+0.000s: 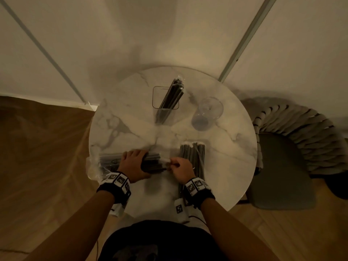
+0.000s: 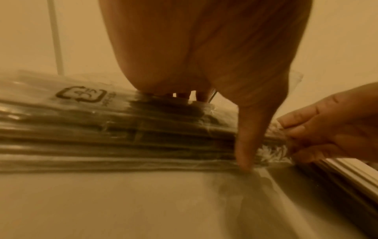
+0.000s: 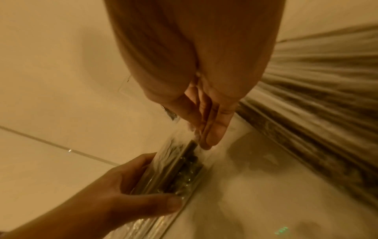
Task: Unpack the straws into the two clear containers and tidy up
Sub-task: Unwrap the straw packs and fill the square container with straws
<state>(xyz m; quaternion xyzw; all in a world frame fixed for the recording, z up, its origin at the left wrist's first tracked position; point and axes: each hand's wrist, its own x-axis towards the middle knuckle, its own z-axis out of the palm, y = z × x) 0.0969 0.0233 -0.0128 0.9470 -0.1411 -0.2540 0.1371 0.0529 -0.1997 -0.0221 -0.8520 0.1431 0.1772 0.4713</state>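
Under the gripping left hand (image 1: 134,162), the straw pack (image 1: 113,162) blurs; right hand (image 1: 180,168) pinches its wrapper.

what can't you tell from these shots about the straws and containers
- Straw count in the wrapped pack: left wrist view is blurred, and the left hand covers it from the head view.
- Whether the wrapper end is torn yet: right hand hides it.
- Round container contents: too dim.

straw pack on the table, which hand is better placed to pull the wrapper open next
Right. The right hand already pinches the wrapper's end of the straw pack, while the left hand is busy holding the pack down on the table.
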